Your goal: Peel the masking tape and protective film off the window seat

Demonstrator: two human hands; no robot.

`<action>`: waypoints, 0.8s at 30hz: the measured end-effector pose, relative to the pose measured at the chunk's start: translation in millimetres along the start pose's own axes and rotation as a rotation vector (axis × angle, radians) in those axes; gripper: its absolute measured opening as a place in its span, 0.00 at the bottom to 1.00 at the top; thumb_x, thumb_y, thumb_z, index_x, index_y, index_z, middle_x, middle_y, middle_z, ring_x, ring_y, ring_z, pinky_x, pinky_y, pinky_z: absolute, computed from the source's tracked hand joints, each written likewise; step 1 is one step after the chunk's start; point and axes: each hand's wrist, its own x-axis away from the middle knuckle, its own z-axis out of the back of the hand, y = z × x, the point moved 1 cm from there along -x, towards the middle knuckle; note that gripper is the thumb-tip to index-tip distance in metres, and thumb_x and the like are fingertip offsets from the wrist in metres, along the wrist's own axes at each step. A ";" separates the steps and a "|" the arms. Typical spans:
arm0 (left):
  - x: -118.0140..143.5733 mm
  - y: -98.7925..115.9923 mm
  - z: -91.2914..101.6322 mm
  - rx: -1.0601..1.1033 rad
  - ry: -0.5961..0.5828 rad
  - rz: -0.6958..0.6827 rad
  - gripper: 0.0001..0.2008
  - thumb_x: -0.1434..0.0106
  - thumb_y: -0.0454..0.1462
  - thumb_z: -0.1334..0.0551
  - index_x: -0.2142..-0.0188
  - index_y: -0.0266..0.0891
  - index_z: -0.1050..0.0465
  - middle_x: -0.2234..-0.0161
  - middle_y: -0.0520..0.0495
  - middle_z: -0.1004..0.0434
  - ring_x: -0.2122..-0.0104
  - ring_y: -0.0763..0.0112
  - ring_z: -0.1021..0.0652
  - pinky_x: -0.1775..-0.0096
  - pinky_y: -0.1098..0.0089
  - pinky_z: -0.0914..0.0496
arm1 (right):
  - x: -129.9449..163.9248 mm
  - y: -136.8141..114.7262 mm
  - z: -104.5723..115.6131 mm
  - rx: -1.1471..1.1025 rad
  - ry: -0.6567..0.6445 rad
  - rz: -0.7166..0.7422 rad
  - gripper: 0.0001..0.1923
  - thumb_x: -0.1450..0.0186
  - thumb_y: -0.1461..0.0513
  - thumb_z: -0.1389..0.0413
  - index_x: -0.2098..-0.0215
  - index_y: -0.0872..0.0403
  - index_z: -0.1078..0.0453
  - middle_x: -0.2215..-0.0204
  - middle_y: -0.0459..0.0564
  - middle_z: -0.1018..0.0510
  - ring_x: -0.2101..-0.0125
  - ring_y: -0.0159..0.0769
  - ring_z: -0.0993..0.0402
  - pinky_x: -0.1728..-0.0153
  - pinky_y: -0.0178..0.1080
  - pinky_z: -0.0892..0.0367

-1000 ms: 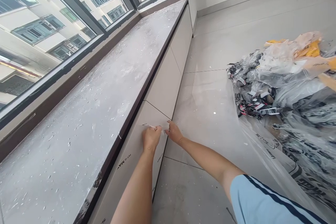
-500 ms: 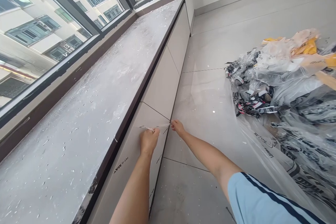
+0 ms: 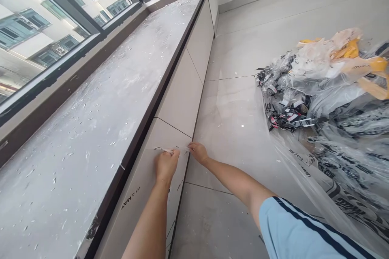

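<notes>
Since the prior frame, right hand (image 3: 198,152) has drawn back toward left hand (image 3: 165,164). Both pinch a film strip (image 3: 179,149) on the near panel (image 3: 152,178) below the sill (image 3: 100,101). Step: peeling film. Next: a steady pull along the panel. Print reads "PET-G MAT".

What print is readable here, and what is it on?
"PET-G MAT": on the film over the cabinet panel, below the left hand.
Print near the right hand, on the same panel: too small to read.
Black lettering on the plastic sheet: blurred.
Letters on the yellow-brown wrapping: cut off, unreadable.
</notes>
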 end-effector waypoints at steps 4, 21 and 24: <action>0.8 1.3 0.8 -0.071 -0.018 -0.041 0.20 0.46 0.40 0.54 0.87 0.39 0.33 0.85 0.44 0.30 0.78 0.65 0.29 0.72 0.69 0.39 | 15.3 -2.8 -3.8 -0.167 0.026 -0.162 0.15 0.44 0.69 0.51 0.62 0.52 0.29 0.63 0.47 0.25 0.61 0.31 0.30 0.55 0.38 0.36; 0.3 0.3 -0.9 -0.099 -0.036 -0.048 0.21 0.45 0.40 0.55 0.88 0.39 0.35 0.84 0.44 0.29 0.79 0.66 0.31 0.72 0.68 0.40 | -37.0 4.7 6.7 -0.591 0.088 -0.884 0.13 0.50 0.57 0.40 0.76 0.59 0.34 0.82 0.48 0.31 0.84 0.27 0.38 0.84 0.32 0.36; 0.7 0.8 -0.7 -0.097 -0.034 -0.034 0.21 0.45 0.40 0.55 0.88 0.38 0.34 0.85 0.44 0.30 0.79 0.67 0.31 0.73 0.69 0.40 | -39.0 7.1 5.7 -0.612 0.099 -0.905 0.11 0.49 0.59 0.41 0.76 0.59 0.35 0.82 0.48 0.30 0.83 0.28 0.36 0.83 0.32 0.35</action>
